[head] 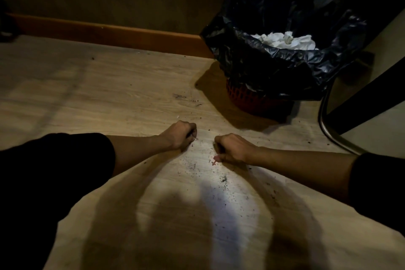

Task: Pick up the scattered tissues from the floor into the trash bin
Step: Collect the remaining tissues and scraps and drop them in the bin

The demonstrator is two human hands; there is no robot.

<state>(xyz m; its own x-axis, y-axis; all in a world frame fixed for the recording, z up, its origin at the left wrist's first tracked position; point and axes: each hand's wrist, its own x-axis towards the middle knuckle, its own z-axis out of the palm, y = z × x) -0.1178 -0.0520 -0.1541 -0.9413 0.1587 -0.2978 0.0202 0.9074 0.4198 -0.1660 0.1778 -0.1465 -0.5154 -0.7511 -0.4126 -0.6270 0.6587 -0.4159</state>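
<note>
A red trash bin (258,103) lined with a black plastic bag (285,66) stands on the floor at the upper right, against the wall. Several crumpled white tissues (285,40) lie inside it. No tissue shows on the wooden floor (122,94). My left hand (180,135) rests on the floor as a fist, left of centre. My right hand (234,148) rests close beside it, fingers curled, also on the floor. Both hands lie in front of the bin, about a forearm's length from it. Nothing shows in either hand.
Dark crumbs and dust (219,180) speckle the floor around and below my hands. A small pink scrap (215,159) lies by my right hand. A brown skirting board (109,33) runs along the far wall. A dark metal chair leg (333,129) curves at the right.
</note>
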